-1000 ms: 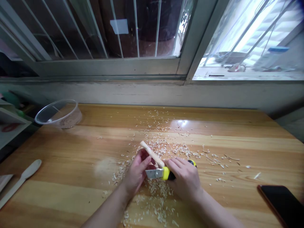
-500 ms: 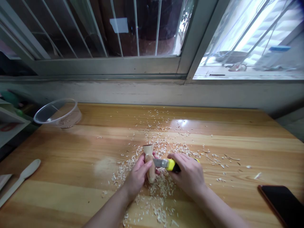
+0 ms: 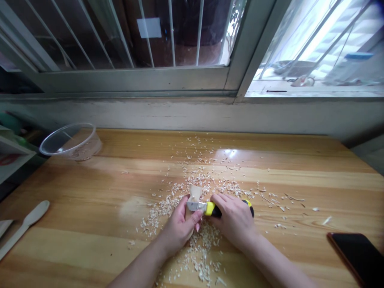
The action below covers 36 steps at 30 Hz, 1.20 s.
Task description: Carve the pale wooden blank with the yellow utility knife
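My left hand (image 3: 181,222) is wrapped round a pale piece of carved wood (image 3: 196,192), whose flared end sticks out above the fingers. Most of its lower part is hidden by the hand. In my right hand (image 3: 235,218) is a yellow and black utility knife (image 3: 211,209), its blade pointing left. The blade lies across the wood at its narrowed neck, close to my left thumb. Wood shavings (image 3: 207,236) are scattered on the table under and around both hands.
On the wooden table (image 3: 90,192), a clear plastic bowl (image 3: 87,151) stands at the back left. A wooden spoon (image 3: 36,214) lies at the left edge, and a phone (image 3: 360,256) at the right. Beyond the table is a barred window (image 3: 141,82).
The knife blade has moved left and across the wood, from its side to over its neck. The wood has turned and tilted in my left hand, and my left thumb has shifted toward the blade.
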Each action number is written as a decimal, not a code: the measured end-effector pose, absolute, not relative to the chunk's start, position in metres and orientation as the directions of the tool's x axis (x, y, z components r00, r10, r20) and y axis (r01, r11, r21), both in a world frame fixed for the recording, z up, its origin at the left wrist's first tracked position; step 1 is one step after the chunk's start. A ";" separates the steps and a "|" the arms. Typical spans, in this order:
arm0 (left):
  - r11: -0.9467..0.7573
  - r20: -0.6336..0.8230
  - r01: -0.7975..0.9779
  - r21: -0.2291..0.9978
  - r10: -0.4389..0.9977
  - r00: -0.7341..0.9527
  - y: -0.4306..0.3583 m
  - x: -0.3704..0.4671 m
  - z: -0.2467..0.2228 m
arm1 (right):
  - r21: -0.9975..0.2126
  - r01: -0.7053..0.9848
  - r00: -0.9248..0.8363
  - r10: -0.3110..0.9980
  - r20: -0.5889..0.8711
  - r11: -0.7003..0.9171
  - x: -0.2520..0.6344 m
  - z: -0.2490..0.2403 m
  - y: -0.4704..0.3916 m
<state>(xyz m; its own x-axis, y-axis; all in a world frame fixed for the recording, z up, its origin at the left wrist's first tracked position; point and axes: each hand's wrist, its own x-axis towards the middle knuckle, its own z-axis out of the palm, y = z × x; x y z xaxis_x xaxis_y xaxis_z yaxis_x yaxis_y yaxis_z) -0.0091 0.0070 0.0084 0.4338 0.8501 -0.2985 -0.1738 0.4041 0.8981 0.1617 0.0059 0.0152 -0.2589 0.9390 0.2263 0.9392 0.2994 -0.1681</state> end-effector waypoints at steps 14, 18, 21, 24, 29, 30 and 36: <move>0.385 -0.318 -0.141 0.912 0.882 0.347 0.002 0.001 0.002 | -0.145 0.952 -0.232 0.946 0.225 0.268 0.160 0.014 0.002; 0.398 -0.329 -0.137 0.907 0.873 0.361 0.002 -0.001 0.006 | -0.154 0.945 -0.257 0.945 0.203 0.290 0.161 0.016 0.003; 0.401 -0.298 -0.186 0.897 0.860 0.415 0.003 -0.005 0.006 | -0.157 0.937 -0.279 0.941 0.193 0.310 0.160 0.017 0.003; 0.390 -0.265 -0.203 0.898 0.849 0.458 0.004 -0.006 0.004 | -0.156 0.939 -0.273 0.940 0.205 0.307 0.159 0.017 0.002; 0.399 -0.279 -0.178 0.899 0.838 0.469 0.001 -0.003 -0.001 | -0.151 0.950 -0.235 0.946 0.223 0.272 0.159 0.016 0.002; 0.403 -0.283 -0.179 0.898 0.838 0.467 0.001 -0.003 -0.002 | -0.152 0.953 -0.227 0.948 0.222 0.264 0.160 0.016 0.002; 0.410 -0.273 -0.217 0.886 0.839 0.471 -0.001 -0.002 -0.002 | -0.168 0.945 -0.250 0.951 0.183 0.280 0.160 0.018 0.005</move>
